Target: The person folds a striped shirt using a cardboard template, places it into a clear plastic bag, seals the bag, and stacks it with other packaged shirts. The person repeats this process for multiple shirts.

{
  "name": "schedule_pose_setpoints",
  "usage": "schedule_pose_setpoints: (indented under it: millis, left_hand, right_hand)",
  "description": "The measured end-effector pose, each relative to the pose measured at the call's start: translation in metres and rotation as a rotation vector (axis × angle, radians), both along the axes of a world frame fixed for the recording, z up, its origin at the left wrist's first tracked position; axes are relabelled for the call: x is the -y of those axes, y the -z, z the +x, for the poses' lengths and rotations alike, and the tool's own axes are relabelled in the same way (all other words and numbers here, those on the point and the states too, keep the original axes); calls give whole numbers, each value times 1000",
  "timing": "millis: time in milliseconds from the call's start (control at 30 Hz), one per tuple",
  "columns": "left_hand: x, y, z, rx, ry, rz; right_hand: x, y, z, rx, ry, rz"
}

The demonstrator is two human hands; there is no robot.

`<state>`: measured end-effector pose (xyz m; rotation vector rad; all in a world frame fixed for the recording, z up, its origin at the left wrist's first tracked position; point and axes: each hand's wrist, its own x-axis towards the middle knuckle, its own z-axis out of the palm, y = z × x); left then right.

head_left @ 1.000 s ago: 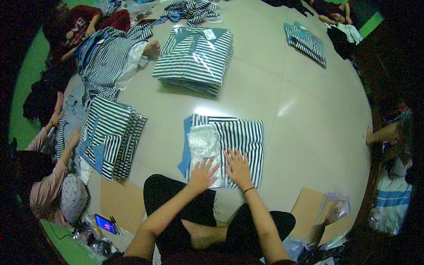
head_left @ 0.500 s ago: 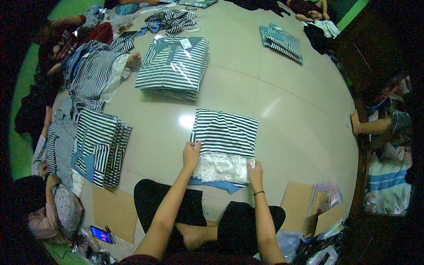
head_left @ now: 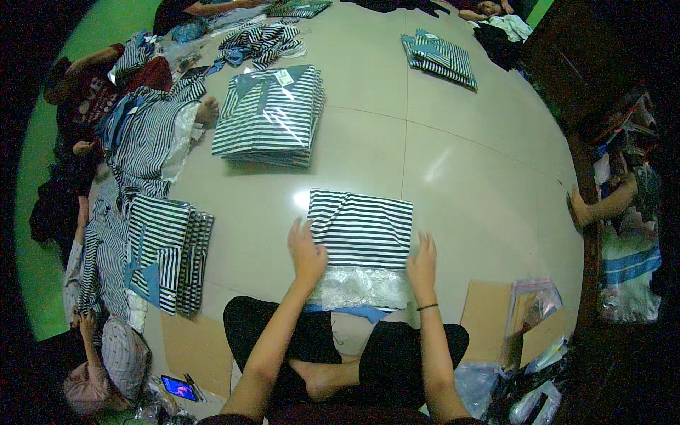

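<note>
On the floor before my crossed legs lies a folded black-and-white striped shirt point(head_left: 361, 227). White lace trim point(head_left: 358, 287) crosses its near part, and a strip of blue cloth point(head_left: 361, 312) shows beneath the near edge. My left hand point(head_left: 307, 251) is at the shirt's left edge, fingers stretched and apart, its thumb over the stripes. Along the right edge my right hand point(head_left: 423, 263) is held with fingers extended, holding nothing.
Bagged striped shirts form a stack point(head_left: 269, 117) at the far left-centre; another stack point(head_left: 166, 248) stands left. A smaller pile point(head_left: 439, 60) lies far right. Cardboard point(head_left: 485, 312) and plastic bags point(head_left: 535, 301) are near right, a phone point(head_left: 179, 387) near left. Other people sit along the left.
Both hands have let go of the lace part and moved up along the shirt's sides, fingers opening. The folded shirt lies flatter, and less blue cloth shows. The whole view has shifted slightly.
</note>
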<state>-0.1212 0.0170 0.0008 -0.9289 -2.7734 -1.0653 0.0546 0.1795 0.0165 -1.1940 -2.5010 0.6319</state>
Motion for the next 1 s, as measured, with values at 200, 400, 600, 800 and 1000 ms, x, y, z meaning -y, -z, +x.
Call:
schedule_pose_setpoints:
  millis: [200,400,600,800,1000]
  left_hand:
    - [-48,25,-36,-126,248,-218]
    - [-38,66,-47,-91,35,-379]
    - [29,24,-22,454,-265,-224]
    - [62,11,16,854,-140,25]
    - [68,40,17,957,-67,227]
  right_hand:
    - [-4,19,-71,56,-103,161]
    - [-14,69,-57,231,-31,-18]
    - [-5,41,19,184,401,-443]
    - [18,58,44,-35,296,-520]
    - [10,74,44,-57,245,-826]
